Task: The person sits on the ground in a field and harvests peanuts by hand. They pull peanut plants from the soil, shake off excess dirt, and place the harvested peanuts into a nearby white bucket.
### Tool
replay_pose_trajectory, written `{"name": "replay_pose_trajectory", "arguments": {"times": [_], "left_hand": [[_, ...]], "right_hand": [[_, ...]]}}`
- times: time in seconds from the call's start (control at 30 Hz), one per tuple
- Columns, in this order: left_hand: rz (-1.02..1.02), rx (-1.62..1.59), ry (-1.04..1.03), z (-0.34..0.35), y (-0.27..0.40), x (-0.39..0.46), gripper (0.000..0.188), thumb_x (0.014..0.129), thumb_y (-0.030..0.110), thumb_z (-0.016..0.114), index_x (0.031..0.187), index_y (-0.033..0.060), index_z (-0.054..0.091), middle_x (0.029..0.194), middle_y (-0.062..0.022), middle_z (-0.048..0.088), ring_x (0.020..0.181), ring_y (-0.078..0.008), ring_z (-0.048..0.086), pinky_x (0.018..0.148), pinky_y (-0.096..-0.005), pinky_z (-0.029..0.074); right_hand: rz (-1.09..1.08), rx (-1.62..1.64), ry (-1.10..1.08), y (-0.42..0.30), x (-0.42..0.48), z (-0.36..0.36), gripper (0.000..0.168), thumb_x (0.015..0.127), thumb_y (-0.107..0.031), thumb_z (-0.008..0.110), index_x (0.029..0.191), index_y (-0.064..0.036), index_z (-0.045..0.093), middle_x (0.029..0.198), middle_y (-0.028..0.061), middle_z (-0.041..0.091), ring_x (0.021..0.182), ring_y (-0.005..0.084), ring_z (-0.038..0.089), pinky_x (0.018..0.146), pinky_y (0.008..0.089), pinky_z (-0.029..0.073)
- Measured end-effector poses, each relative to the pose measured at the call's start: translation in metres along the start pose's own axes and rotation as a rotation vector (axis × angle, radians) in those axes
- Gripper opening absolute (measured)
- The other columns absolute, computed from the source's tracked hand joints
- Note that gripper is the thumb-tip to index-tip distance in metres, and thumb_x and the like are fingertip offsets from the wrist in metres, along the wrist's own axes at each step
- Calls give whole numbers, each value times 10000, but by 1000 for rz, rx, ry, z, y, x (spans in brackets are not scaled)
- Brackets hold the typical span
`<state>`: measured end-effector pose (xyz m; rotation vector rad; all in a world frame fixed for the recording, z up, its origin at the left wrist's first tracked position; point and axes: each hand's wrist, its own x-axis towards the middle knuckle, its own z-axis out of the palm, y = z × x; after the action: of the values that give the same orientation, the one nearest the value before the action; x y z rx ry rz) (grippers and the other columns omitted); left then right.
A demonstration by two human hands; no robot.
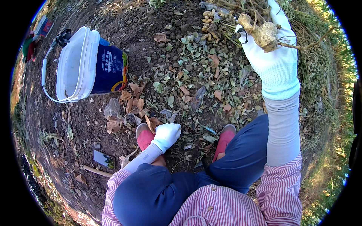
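Observation:
My right hand (pixel 271 53), in a white knit glove, is stretched out to the upper right. It holds a dried plant with stems, roots and lumpy tan pods (pixel 265 35), which look like peanuts. Beside it on the ground lies a cluster of peanut pods (pixel 208 21) on stalks, against a heap of dried vines (pixel 314 56). My left hand (pixel 167 135), gloved in white, is curled near my left shoe; whether something small is inside it cannot be told. A white and blue plastic bucket (pixel 109 66) lies at the upper left, its opening facing left.
A smartphone (pixel 104 159) and a wooden stick or handle (pixel 97 171) lie on the soil at my left. Dry leaves and plastic scraps (pixel 112 108) are strewn between the bucket and my shoes. A person (pixel 29 48) is far off at the upper left.

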<state>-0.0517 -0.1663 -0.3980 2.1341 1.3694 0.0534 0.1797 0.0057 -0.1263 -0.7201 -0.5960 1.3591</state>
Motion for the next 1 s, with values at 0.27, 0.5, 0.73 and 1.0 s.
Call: {"name": "replay_pose_trajectory", "arguments": {"times": [0.27,0.5,0.73,1.0], "left_hand": [[-302,-1439,-254,-34,-1,-2,329,971,272,561,1108,-18,636,589,61,470,465,-32,392,435,-189,307],[-380,-1406,-232,-39,3,-2,345,964,302,571,1097,-11,630,606,50,472,478,-34,395,438,-196,303],[-218,-434,13,-58,6,26,287,901,303,588,1061,92,697,960,-118,705,884,-259,684,795,-324,514],[-141,-124,296,-49,-11,62,253,874,283,590,1071,143,666,807,-133,666,752,-319,650,672,-410,510]], "right_hand": [[129,115,34,-6,-2,20,323,986,-255,499,1287,-140,520,627,30,567,407,140,473,452,257,501],[89,101,-27,-2,8,-10,250,979,-284,524,1161,-128,595,524,-2,448,403,135,453,467,261,498],[76,79,78,-4,2,6,187,980,-310,523,1043,-159,613,458,-22,380,376,135,412,422,244,452],[189,90,-12,-2,3,0,211,984,-286,516,1134,-160,594,487,-5,445,400,145,457,406,262,427]]}}
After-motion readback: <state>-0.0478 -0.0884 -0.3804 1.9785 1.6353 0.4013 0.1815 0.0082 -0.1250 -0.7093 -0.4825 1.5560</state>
